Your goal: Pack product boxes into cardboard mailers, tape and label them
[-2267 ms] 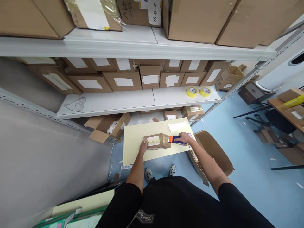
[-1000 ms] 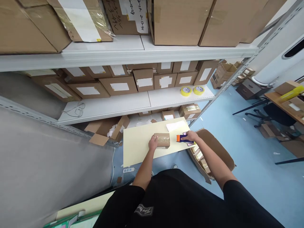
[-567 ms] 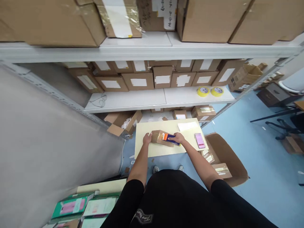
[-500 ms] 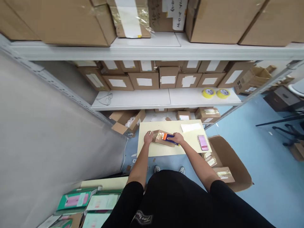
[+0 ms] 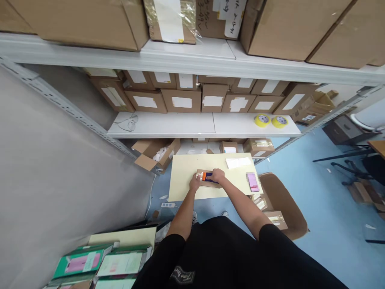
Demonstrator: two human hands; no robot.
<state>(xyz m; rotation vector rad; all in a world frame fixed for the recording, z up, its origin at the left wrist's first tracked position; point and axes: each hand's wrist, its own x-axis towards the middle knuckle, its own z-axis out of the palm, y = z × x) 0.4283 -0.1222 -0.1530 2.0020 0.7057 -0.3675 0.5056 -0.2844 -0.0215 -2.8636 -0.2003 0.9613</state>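
A small brown cardboard box [image 5: 210, 184] lies on the cream tabletop [image 5: 182, 172] in front of me. My left hand [image 5: 194, 182] is closed on the box's left end. In my right hand [image 5: 217, 176] is a dark blue and orange tape dispenser [image 5: 207, 176], gripped from above and resting over the top of the box. Shiny tape shows near the left end of the box. My right fingers partly cover the dispenser. Right of my hands lie a white sheet of paper [image 5: 238, 162] and a pink phone [image 5: 253, 182], its screen blurred.
Behind the table stands a shelf [image 5: 168, 124] with labelled boxes and two yellow tape rolls [image 5: 262, 120]. An open carton [image 5: 156, 154] sits back left. A large carton [image 5: 288, 204] with taped boxes is at the right. Green packages [image 5: 80, 263] lie lower left.
The box now lies straighter and flatter on the table. My left hand has shifted toward its near left corner. The tape dispenser has moved slightly left along the box's top.
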